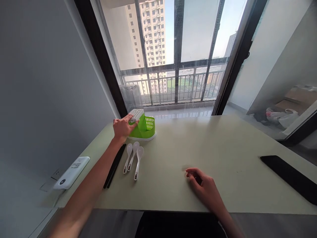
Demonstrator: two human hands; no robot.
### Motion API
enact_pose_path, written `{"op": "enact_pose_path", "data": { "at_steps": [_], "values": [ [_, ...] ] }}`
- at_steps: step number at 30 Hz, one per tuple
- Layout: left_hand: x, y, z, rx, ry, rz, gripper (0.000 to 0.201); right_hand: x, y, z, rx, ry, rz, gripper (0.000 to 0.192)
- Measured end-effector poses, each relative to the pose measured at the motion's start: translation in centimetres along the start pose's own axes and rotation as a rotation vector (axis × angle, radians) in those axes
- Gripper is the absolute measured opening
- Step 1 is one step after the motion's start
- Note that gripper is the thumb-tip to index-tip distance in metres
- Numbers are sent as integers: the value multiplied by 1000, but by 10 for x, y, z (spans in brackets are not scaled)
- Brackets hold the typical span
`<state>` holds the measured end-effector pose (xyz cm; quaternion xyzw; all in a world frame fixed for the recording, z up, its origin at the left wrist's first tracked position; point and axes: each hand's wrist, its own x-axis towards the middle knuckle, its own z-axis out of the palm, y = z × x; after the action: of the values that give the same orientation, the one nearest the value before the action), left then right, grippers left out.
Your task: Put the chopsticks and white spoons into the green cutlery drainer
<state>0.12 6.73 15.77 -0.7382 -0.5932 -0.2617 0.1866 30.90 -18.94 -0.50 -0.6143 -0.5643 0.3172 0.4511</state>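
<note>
Both bare arms reach forward, the left far out, the right close in.

The left arm stretches long and nearly straight, up and away from the body, wrist level; the left hand [123,127] lies palm down with fingers together and extended, thumb tucked to the side, resting on something at its far reach. The right forearm comes in low from the bottom edge; the right hand [203,186] sits palm down, fingers loosely curled, knuckles raised, tips pointing left.
</note>
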Motion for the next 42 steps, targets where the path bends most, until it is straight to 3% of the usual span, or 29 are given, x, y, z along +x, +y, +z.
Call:
{"op": "enact_pose_path", "data": {
  "at_steps": [7,11,15,17,20,24,27,30,34,42],
  "values": [
    [-9,-17,-5,66,72,-101,56,1,-2,0,2,-4,16,27],
    [-20,-11,-13,76,45,-59,58,1,-1,1,5,-1,17,27],
    [-64,24,-23,21,53,68,68,0,2,0,3,-4,7,29],
    [-100,50,-27,-148,-12,197,63,0,4,0,-2,-4,7,30],
    [-156,87,-32,-448,-203,328,48,1,5,-1,-6,-2,18,31],
    [-208,115,-35,-780,-401,154,24,0,3,-1,-15,-1,17,32],
    [-225,116,-33,-918,-524,-50,29,0,1,-1,-27,15,21,33],
    [-233,109,-32,-992,-582,-169,34,-1,1,-2,-31,13,30,34],
    [-239,105,-32,-1006,-612,-226,36,-2,4,-4,-38,4,46,32],
    [-243,106,-30,-993,-622,-207,34,-3,3,-4,-13,28,72,35]
  ]
}}
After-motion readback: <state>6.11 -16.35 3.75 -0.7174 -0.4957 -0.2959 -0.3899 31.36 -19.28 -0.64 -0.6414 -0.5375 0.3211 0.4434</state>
